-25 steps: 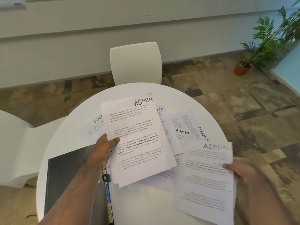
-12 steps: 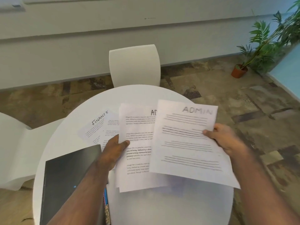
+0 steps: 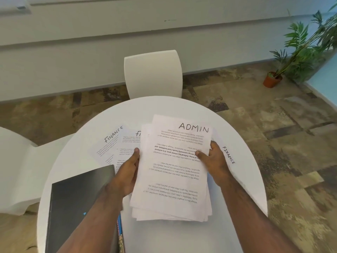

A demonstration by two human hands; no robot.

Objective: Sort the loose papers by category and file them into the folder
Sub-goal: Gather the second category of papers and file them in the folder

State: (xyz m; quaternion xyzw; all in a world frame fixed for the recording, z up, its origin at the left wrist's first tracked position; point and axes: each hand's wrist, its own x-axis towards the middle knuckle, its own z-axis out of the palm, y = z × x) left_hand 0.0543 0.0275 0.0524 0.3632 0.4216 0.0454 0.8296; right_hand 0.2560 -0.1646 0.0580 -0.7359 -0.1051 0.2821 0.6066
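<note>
A stack of white sheets marked ADMIN point(image 3: 173, 170) is held above the round white table point(image 3: 164, 106). My left hand point(image 3: 128, 172) grips its left edge and my right hand point(image 3: 213, 159) grips its right edge, thumb on top. The top sheet's printed text runs upside down under the handwritten word. Two sheets marked FINANCE point(image 3: 111, 145) lie flat on the table to the left of the stack. Another FINANCE sheet point(image 3: 228, 155) peeks out from behind my right hand. A closed black folder point(image 3: 76, 203) lies at the table's left front.
A white chair point(image 3: 153, 73) stands behind the table and another white chair point(image 3: 16, 172) at the left. A potted plant point(image 3: 299, 52) is on the patterned floor at the far right. A colourful strip point(image 3: 120, 232) shows beside the folder.
My right hand brought its ADMIN sheet from the right onto the sheets in my left hand. Both hands now hold one joined stack.
</note>
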